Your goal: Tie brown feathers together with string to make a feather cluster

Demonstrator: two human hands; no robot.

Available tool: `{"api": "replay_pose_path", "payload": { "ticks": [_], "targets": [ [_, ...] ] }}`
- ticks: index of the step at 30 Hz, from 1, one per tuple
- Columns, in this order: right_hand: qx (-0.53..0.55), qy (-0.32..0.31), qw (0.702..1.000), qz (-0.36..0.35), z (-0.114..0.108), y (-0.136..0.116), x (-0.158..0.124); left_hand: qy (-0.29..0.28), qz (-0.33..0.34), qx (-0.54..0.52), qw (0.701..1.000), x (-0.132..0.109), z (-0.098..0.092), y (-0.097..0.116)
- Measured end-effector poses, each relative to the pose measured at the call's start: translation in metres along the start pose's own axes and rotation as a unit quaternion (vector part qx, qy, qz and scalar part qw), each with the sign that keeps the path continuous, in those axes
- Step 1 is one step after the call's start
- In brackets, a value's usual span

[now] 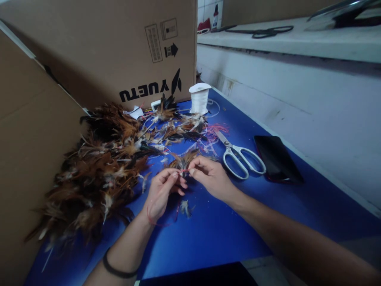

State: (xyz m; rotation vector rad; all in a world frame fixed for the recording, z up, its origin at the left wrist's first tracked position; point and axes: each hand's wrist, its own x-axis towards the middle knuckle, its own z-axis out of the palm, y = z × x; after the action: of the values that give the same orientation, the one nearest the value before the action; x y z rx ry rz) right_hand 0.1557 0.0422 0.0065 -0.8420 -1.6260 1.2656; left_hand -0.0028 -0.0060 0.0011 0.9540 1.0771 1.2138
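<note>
My left hand (162, 190) and my right hand (210, 176) meet over the blue table (208, 230). Both pinch a small bundle of brown feathers (182, 161) and a thin red thread (184, 171) stretched between their fingertips. The thread trails down past my left wrist. A big heap of brown and black feathers (101, 167) lies just left of my hands. A single loose feather (185, 206) lies on the table below them.
White-handled scissors (239, 157) and a black phone (276, 159) lie to the right. A white spool of thread (199, 98) stands at the back by a cardboard box (119, 47). Another cardboard wall (29, 151) closes the left. A white ledge (297, 39) carries black scissors.
</note>
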Motion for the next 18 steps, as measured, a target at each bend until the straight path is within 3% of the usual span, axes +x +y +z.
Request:
{"api": "replay_pose_path", "payload": {
  "ticks": [4,8,18],
  "targets": [
    [-0.069,-0.006,0.997,-0.043,0.0000,-0.0001,-0.0022,-0.051,-0.090,-0.061,0.993,-0.0008,0.0013,0.0020],
    [-0.129,-0.013,0.986,-0.105,0.0008,0.0010,-0.0027,-0.050,-0.132,-0.107,0.984,-0.0009,0.0003,0.0039],
    [-0.190,-0.029,0.959,-0.207,0.0010,0.0069,0.0001,-0.029,-0.133,-0.080,0.987,0.0007,-0.0031,0.0022]
  ]
}}
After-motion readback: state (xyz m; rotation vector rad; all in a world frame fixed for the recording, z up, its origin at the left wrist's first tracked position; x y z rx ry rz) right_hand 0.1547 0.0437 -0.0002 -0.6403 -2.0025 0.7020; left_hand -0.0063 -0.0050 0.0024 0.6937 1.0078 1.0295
